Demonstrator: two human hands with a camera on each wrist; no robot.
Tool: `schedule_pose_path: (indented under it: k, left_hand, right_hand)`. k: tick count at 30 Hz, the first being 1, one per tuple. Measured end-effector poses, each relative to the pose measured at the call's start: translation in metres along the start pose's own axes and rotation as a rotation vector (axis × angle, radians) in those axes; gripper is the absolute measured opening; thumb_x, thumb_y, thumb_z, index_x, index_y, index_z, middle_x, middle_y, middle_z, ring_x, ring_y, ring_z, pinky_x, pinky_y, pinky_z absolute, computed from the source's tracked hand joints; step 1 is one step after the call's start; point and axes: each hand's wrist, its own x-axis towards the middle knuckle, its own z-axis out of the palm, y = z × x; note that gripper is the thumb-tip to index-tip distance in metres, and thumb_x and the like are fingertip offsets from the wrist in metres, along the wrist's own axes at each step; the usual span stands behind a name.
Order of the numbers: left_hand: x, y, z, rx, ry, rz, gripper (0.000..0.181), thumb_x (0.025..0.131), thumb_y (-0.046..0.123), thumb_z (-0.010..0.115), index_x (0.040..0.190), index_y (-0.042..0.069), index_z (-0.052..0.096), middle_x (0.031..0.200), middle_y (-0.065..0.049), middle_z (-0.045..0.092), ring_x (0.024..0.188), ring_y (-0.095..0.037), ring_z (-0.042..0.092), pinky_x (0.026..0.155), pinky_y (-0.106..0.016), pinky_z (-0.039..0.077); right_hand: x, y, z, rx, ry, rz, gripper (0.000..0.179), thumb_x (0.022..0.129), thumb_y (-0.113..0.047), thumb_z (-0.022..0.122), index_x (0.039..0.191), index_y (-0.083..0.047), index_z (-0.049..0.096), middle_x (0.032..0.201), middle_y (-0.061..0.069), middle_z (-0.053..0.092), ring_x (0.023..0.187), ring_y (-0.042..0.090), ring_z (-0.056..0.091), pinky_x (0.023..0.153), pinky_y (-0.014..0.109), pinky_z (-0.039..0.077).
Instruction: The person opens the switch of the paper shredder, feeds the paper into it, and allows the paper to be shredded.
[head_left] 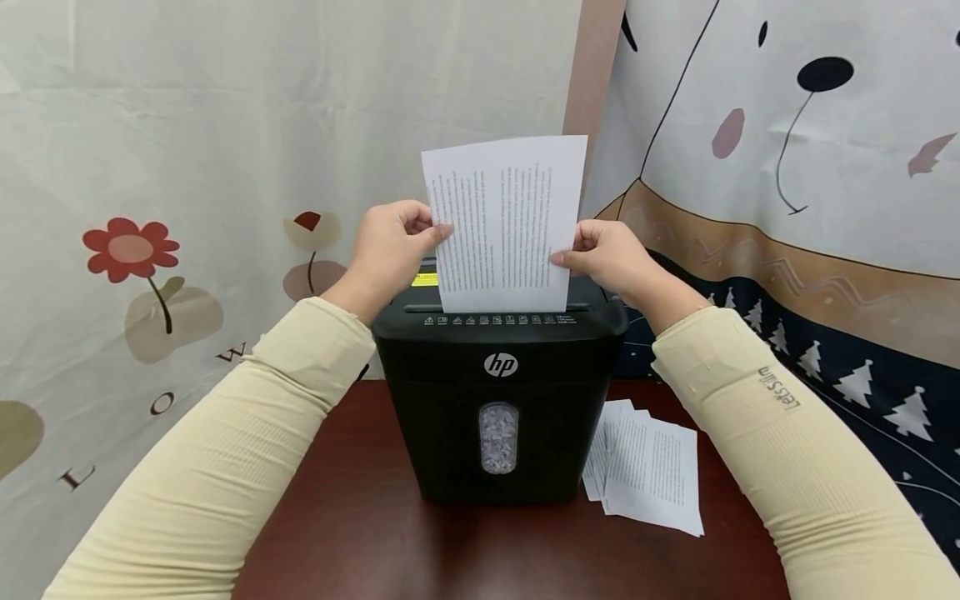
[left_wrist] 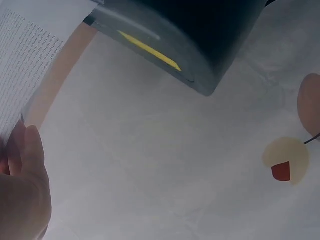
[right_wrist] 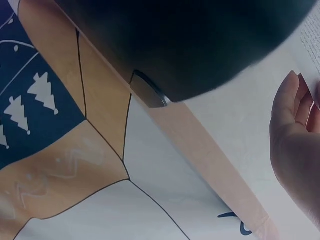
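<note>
Left hand (head_left: 393, 250) pinches left edge of printed paper sheet (head_left: 495, 221), right hand (head_left: 615, 257) pinches right edge. Sheet between hands, near upright, lower edge down at slot of black HP paper shredder (head_left: 438, 408); text lines run up-down, longer side unclear. Sheet thin, matte, flat. Shredder below hands: tapered plastic box, rounded clear window (head_left: 498, 438) showing shreds. Loose printed sheets (head_left: 652, 471) below right hand, on glossy reddish-brown table (head_left: 337, 533).
</note>
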Motion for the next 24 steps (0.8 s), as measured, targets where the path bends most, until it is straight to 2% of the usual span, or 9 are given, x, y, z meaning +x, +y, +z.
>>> schedule_pose_path:
  k: [7,11,24]
  left_hand:
    - [0.0,-0.006,0.002,0.054,-0.031,0.012,0.018,0.093,0.016,0.065,0.097,0.0,0.07,0.098,-0.014,0.072,0.09,-0.019,0.057,0.069,-0.027,0.039]
    - [0.0,-0.01,0.003,0.054,-0.039,0.018,0.017,0.094,0.017,0.064,0.095,0.0,0.069,0.096,-0.014,0.071,0.087,-0.02,0.054,0.068,-0.028,0.039]
    - [-0.003,-0.018,0.009,0.103,-0.093,-0.005,0.016,0.095,0.018,0.062,0.093,0.002,0.065,0.098,-0.012,0.066,0.079,-0.021,0.048,0.064,-0.029,0.036]
  right_hand:
    - [0.001,0.007,0.003,0.002,-0.032,0.01,0.021,0.093,-0.009,0.064,0.11,0.001,0.064,0.117,0.016,0.067,0.106,0.026,0.063,0.094,0.044,0.049]
    - [0.001,0.009,0.005,-0.005,-0.054,0.015,0.024,0.093,-0.008,0.064,0.115,0.001,0.064,0.119,0.017,0.066,0.108,0.028,0.063,0.095,0.044,0.049]
    - [0.001,0.018,0.01,-0.033,-0.105,-0.002,0.03,0.093,-0.006,0.063,0.121,0.003,0.062,0.117,0.021,0.065,0.104,0.028,0.064,0.092,0.042,0.053]
